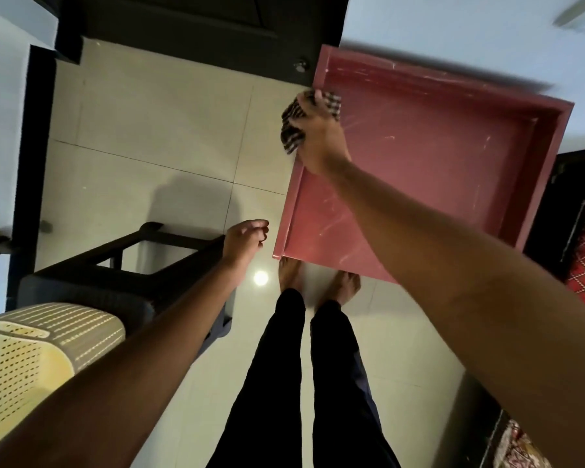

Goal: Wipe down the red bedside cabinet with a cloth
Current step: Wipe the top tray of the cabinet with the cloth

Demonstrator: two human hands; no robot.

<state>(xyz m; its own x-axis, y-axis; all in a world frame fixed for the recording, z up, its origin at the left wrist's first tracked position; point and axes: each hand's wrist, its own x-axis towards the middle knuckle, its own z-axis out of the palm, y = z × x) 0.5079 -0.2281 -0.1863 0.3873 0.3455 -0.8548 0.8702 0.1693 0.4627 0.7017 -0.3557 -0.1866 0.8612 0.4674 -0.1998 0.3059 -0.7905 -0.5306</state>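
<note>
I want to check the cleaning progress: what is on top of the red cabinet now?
On the red cabinet top, only the right hand pressing a checked cloth at its left rim, plus pale streaks. The surface beneath the hand and forearm is covered.

Our right hand (320,136) reaches to the upper middle of the frame, arm stretched out from the lower right, its grip clenched on the cloth (293,125). Our left hand (245,241) hangs mid-frame, fingers loosely curled, holding nothing.
</note>
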